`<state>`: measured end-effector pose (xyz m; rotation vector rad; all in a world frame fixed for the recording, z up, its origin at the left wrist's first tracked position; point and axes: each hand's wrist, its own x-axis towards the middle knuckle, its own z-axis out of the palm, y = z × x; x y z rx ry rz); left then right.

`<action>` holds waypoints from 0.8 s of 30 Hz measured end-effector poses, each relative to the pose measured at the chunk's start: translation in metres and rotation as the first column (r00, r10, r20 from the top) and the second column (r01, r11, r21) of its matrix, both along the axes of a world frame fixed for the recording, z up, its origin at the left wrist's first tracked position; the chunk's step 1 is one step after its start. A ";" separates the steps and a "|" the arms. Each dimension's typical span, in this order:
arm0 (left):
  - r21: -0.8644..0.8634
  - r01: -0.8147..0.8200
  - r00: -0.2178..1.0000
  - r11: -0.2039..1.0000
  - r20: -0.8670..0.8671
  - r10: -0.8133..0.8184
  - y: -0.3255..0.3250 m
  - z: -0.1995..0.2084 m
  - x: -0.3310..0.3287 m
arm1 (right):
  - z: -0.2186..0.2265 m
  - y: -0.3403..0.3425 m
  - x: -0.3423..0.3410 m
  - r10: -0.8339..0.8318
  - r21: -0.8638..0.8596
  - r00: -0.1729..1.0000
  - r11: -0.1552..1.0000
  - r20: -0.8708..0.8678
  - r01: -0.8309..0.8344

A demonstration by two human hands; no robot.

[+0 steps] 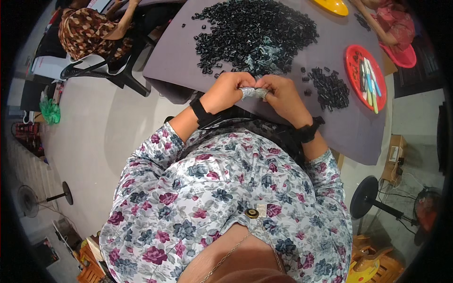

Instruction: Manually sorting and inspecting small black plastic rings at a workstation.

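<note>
At the table's near edge, my left hand (230, 88) and my right hand (283, 95) meet, fingers curled and fingertips pinched together. Pale, crinkled wrapping (248, 92) shows around the fingers. Whatever the fingertips hold is too small and too covered to make out. Just beyond them spreads a large heap of small black cylindrical pieces (250, 28), with pale shiny scraps (265, 54) on its near side. To the right of my right hand lies a smaller pile of the same black pieces (329, 89). A dark band circles each wrist.
The table has a grey-purple cover (358, 134). At its right stands a red plate (351, 59) with several slim, coloured-handled tools (369, 85). A yellow dish (332, 5) sits at the far edge. Other people sit far left (89, 35) and far right (396, 26). Fans stand behind on both sides.
</note>
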<state>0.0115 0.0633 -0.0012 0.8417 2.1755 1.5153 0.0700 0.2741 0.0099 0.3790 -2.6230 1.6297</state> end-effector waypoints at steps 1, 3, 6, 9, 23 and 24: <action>-0.015 -0.009 0.996 1.000 -0.089 0.008 0.000 0.005 0.002 | 0.003 -0.001 0.001 0.002 0.011 1.000 1.000 0.006 -0.002; -0.041 -0.011 0.969 0.999 -0.248 0.000 -0.001 0.004 0.002 | 0.005 -0.004 0.001 0.014 0.039 0.999 0.999 -0.030 -0.013; -0.084 0.000 0.924 0.996 -0.382 -0.033 -0.007 -0.004 -0.002 | 0.002 -0.009 -0.001 0.041 0.083 0.991 0.996 -0.125 -0.030; -0.123 -0.011 0.926 0.992 -0.375 -0.036 -0.010 -0.001 -0.003 | 0.000 -0.013 -0.004 0.067 0.138 0.982 0.989 -0.176 -0.043; -0.087 0.043 0.997 0.995 -0.060 -0.048 -0.015 0.021 0.004 | 0.009 -0.012 -0.004 0.161 0.196 0.968 0.973 -0.193 -0.123; -0.071 0.033 0.997 0.997 -0.070 -0.038 -0.015 0.021 0.005 | 0.009 -0.013 -0.003 0.143 0.208 0.971 0.973 -0.191 -0.102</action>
